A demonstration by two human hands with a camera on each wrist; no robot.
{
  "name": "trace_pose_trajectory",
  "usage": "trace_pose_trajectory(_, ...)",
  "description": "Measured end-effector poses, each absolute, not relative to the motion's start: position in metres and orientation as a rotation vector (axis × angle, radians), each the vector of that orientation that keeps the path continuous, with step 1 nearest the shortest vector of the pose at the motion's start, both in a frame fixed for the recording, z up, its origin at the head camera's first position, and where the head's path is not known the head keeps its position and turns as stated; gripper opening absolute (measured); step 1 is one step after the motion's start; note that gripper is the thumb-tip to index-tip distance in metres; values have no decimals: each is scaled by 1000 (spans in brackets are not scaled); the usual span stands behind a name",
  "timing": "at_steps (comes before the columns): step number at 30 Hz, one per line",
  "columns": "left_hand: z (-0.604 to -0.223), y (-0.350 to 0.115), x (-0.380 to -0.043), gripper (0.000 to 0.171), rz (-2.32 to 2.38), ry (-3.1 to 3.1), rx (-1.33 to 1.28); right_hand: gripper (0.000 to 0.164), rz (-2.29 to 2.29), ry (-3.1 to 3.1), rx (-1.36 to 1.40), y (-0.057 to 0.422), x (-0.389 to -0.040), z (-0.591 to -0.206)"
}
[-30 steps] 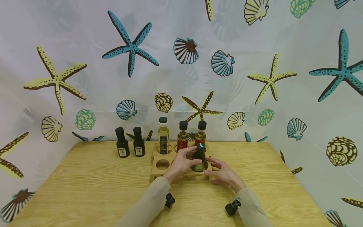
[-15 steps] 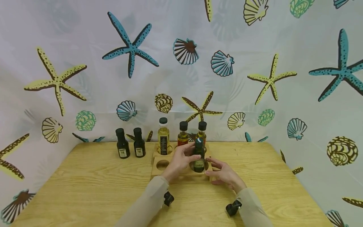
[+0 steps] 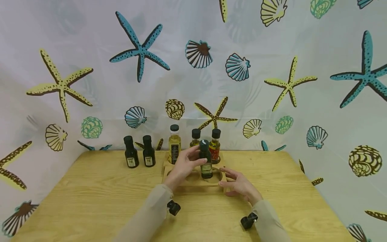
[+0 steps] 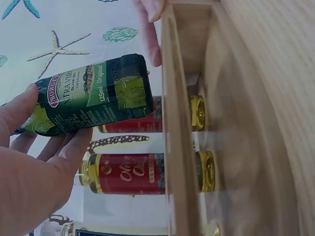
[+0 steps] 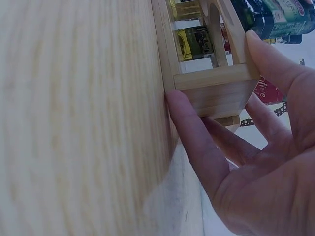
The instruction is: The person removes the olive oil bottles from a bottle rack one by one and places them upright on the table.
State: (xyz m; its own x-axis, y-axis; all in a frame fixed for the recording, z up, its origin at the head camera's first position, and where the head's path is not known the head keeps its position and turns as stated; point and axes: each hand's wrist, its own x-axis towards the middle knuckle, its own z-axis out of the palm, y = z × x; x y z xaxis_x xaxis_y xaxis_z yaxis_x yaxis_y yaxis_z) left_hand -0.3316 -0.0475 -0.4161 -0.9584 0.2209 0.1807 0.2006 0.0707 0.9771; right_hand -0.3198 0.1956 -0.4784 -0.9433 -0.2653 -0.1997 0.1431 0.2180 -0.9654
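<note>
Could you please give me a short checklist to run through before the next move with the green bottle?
1. Left grip around the green bottle: ok, thumb and fingers hold it.
2. Bottle base clear of the rack: ok, a gap shows in the left wrist view.
3. Bottle in line with the racked bottles: not ok, it tilts slightly against them.
4. Right grip at the rack's right end: ok, fingers touch it.
5. Right front hole free: ok, nothing stands in it.
6. Firmness of hold: cannot tell.

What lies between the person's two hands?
In the head view, the green bottle, held in the left hand, and part of the wooden rack lie between it and the right hand.
</note>
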Motion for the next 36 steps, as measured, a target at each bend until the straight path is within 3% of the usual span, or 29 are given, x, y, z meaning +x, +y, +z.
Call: trace_pose_trajectory(36, -397, -102, -327, 71, 1992, 2387, 392, 70, -1762, 2188, -145, 196, -321, -476)
